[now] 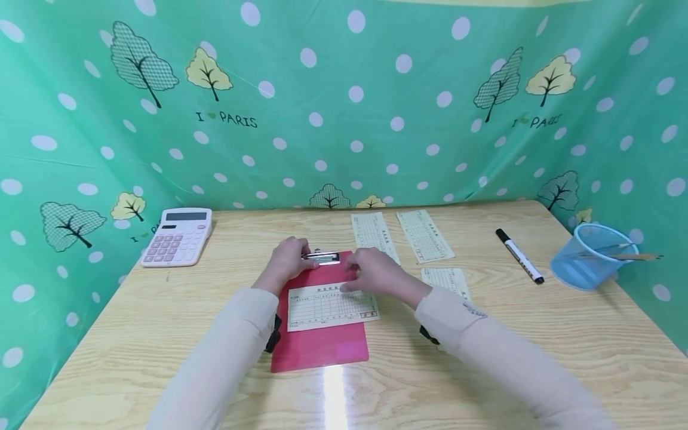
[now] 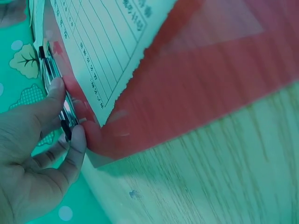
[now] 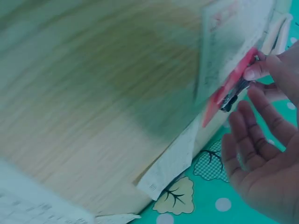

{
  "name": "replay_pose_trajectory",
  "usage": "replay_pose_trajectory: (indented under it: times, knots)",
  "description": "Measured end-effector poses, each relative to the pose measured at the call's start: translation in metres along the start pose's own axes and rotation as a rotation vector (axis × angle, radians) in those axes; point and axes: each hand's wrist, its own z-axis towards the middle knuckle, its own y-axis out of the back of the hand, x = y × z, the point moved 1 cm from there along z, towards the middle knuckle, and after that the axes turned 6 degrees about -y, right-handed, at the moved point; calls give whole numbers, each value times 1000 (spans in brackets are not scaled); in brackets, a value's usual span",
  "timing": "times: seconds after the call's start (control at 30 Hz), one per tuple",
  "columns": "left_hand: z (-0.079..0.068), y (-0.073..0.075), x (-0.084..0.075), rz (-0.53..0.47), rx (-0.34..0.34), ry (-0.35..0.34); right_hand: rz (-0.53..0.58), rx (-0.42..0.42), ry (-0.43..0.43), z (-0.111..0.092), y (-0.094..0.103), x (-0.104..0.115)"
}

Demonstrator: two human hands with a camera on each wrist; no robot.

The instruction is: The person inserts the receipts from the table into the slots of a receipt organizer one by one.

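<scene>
Two pencils (image 1: 634,257) sit in the blue cup (image 1: 572,267); left hand (image 1: 287,261) pinches the clipboard clip (image 1: 326,258), right hand (image 1: 378,273) has fingers apart.

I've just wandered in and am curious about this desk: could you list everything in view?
Clipboard: one, red, middle of the table
Clip: one, silver, clipboard's far edge
Printed form: one, pale, lying on the clipboard
Loose slips: three, pale, right of the clipboard
Calculator: one, pink and white, far left
Marker: one, black and white, right side
Cup: one, blue, far right
Pencils: apparently two, one tan, in the cup
Table: one, light wood, underneath
Cloth: green, patterned, behind
Sleeves: two, off-white, on the arms
Left hand: one, bare, pinching the clip
Right hand: one, bare, by the clipboard's right edge
</scene>
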Motion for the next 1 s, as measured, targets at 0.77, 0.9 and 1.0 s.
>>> replay_pose_trajectory:
  times: [0.77,0.9,1.0]
  knots:
    - [11,11,7,-140,97,52,-266,-43,-11,-11,-12,-9]
    - [13,17,5,-147,131,67,-277,-50,-12,-7,-12,-6]
    - [14,20,3,-138,150,75,-278,-47,-30,-3,-12,-4]
